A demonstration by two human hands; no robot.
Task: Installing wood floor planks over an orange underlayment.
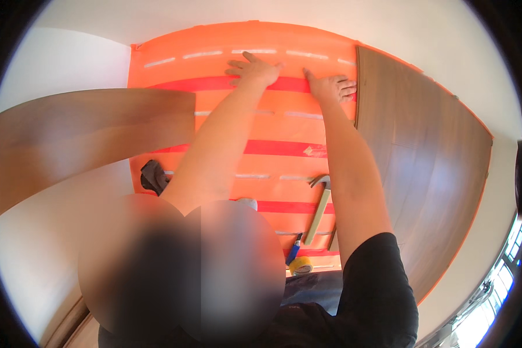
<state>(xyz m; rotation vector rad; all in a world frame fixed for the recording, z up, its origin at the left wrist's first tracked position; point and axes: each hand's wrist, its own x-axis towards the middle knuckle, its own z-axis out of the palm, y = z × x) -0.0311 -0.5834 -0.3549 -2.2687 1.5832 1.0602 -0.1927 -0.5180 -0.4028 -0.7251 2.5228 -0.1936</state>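
Observation:
My left hand (254,71) lies with fingers spread on the orange sheet (174,72) that covers the floor. It rests near a red tape strip (298,84) and a row of white printed dashes. Beside it, my right hand (333,88) is stretched out too, its fingertips close to the edge of the laid wood-look flooring planks (423,145) on the right. Nothing is held in either hand. Near my right forearm lies a hammer (318,214) with a pale handle and a curved claw head.
A long loose brown plank (93,133) reaches in from the left over the sheet's edge. Below the hammer are a blue-handled cutter (294,249) and a yellow tape roll (301,266). A dark crumpled item (153,177) lies left of my left forearm. White walls surround the floor.

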